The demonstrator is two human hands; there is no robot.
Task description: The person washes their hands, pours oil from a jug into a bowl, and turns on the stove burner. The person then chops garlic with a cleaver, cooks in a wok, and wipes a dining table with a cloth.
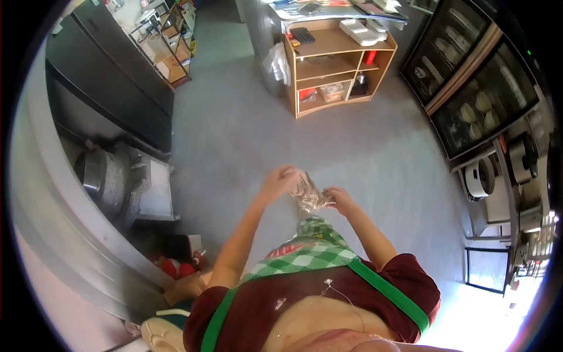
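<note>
In front of my apron, my left hand (280, 182) has its fingers closed on the upper left part of a crumpled, pale brownish, thin plastic-looking bundle (307, 192). At the bundle's lower right end, my right hand (340, 200) pinches its edge. The bundle hangs creased between both hands; whether it is a bag or gloves I cannot tell. Just below it is the green-and-white checked apron (302, 255) with green straps, worn over a dark red top.
Ahead stands a wooden shelf unit (328, 47) with a calculator (303, 36) on it. Dark cabinets (111, 64) line the left, near a metal machine (102, 173). At right are glass-door cabinets (487, 100) and a rack with rice cookers (480, 178). Grey floor (234, 123) lies between.
</note>
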